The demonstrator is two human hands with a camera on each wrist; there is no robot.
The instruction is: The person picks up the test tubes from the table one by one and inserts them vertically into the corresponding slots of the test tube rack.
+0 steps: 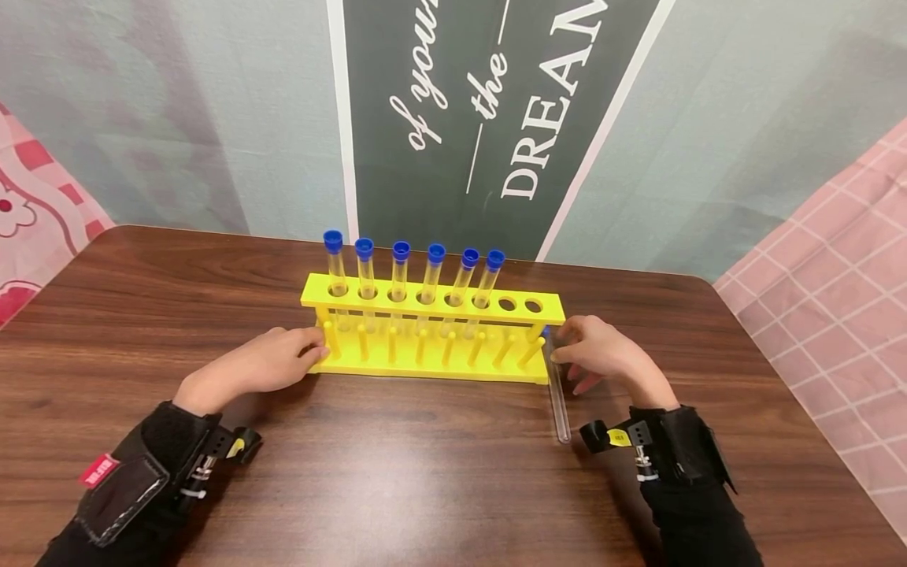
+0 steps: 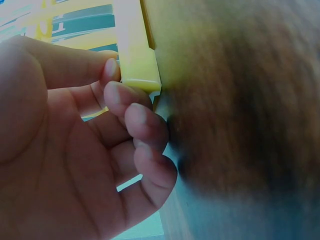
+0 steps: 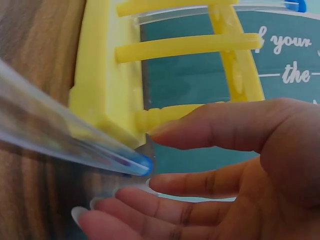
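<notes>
Black wrist straps w/ small cameras are seen nearest the head view, at the lower edge. Beyond them, a dark wood-grain desk carries a glossy yellow plastic rack at centre, w/ round holes on top and peg-like posts below. Six clear tubes w/ blue caps are held upright in the rack's holes; two holes at its right end are left unfilled. Left hand is laid at the rack's left end; only the left wrist view shows fingertips curled and pinching the base corner. Right hand is held w/ fingers fairly straight and relaxed, just beside the rack's right end. A loose clear tube lies flat on the desk just beside it; its blue cap at the fingertips is shown in the right wrist view only. Contact cannot be told.
</notes>
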